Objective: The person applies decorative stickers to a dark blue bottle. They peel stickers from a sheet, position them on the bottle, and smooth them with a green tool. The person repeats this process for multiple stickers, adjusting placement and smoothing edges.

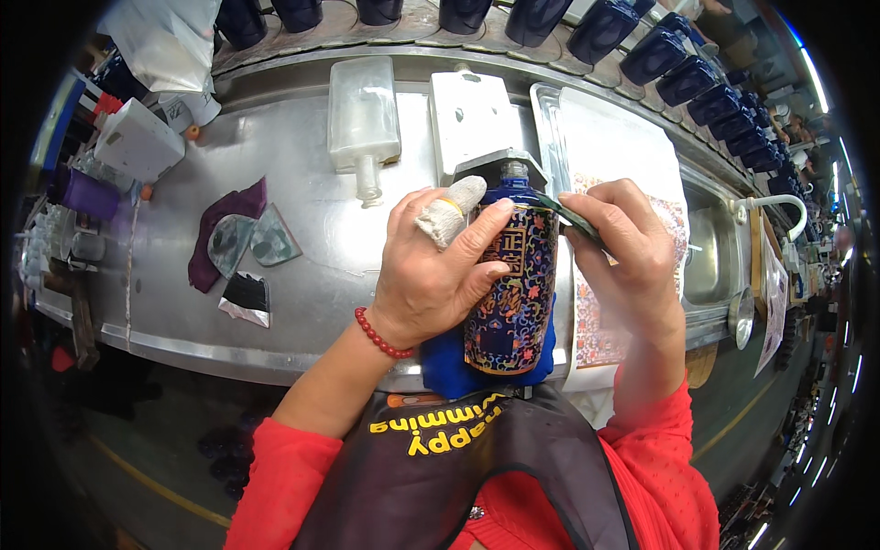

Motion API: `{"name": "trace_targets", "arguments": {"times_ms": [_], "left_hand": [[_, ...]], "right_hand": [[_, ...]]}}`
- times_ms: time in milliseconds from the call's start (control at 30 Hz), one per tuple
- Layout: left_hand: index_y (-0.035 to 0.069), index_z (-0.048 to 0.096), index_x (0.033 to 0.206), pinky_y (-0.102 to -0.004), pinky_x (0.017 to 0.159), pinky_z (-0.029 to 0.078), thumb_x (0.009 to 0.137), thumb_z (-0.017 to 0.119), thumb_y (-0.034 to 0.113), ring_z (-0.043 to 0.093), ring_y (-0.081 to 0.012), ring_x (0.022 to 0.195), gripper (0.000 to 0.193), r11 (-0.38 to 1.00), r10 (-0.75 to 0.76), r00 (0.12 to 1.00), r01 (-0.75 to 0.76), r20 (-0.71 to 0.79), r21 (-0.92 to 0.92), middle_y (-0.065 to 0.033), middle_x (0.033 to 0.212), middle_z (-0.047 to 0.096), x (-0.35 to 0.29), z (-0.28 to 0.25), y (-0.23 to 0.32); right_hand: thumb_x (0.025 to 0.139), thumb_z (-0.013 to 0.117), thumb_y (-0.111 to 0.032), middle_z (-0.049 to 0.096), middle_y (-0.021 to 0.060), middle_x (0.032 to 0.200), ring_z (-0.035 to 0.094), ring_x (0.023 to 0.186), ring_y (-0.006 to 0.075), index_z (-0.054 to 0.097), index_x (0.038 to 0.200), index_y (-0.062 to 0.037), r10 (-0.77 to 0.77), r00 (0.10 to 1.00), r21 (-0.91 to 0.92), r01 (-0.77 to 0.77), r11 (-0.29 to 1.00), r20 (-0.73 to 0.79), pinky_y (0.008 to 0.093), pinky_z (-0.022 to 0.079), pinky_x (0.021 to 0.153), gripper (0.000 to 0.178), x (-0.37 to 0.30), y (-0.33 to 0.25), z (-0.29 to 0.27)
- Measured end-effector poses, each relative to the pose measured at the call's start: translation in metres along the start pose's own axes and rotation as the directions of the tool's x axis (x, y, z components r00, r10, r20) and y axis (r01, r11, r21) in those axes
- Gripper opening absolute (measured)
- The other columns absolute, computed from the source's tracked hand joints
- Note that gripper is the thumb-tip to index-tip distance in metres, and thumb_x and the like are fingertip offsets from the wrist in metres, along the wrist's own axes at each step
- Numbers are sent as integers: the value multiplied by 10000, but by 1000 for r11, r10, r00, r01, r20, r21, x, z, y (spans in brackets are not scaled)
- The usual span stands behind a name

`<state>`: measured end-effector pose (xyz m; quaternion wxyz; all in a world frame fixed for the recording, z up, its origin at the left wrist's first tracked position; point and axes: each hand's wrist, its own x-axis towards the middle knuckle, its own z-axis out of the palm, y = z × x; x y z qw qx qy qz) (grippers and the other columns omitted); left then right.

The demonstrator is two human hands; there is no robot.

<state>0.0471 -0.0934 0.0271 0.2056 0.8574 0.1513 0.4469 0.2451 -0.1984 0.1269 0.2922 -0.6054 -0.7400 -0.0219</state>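
Note:
A dark blue glass bottle [511, 321] with a colourful floral pattern stands tilted in front of me, its neck pointing away. My left hand [426, 280] grips its left side, thumb and fingers pressed on the front and shoulder. One left finger wears a white cloth finger cover [442, 216]. Pinched in my right hand [628, 229] is a thin dark green flat scraper [574, 220], its end at the bottle's right shoulder. Beneath the bottle lies a blue cloth [444, 365]. Behind its neck, a grey angled support [495, 161] is partly hidden.
A patterned decal sheet [594, 321] lies right, beside a sink [713, 252] with a white faucet [793, 206]. Farther off are a clear bottle [362, 119] and white block [472, 119]. Left lie a purple cloth [209, 252] and green flat pieces [275, 238]. Blue bottles [463, 14] line the back conveyor.

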Motion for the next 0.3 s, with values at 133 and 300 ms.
{"name": "trace_targets", "arguments": {"times_ms": [133, 300], "left_hand": [[119, 672, 1333, -485, 1079, 381, 974, 604, 479, 539, -368, 1182, 513, 997, -9, 995, 1, 103, 76, -217, 1329, 607, 5, -3, 6], [151, 595, 1432, -515, 1086, 370, 974, 586, 514, 526, -358, 1203, 585, 989, -22, 987, -2, 161, 145, -206, 1351, 595, 9, -6, 10]], "right_hand": [[772, 698, 98, 613, 150, 913, 627, 813, 313, 651, 1133, 32, 11, 1000, 6, -11, 1000, -26, 387, 510, 711, 370, -1, 4, 1], [787, 700, 82, 626, 162, 951, 630, 845, 323, 637, 1167, 29, 45, 998, 25, -43, 999, -49, 390, 515, 743, 389, -4, 10, 3]]}}
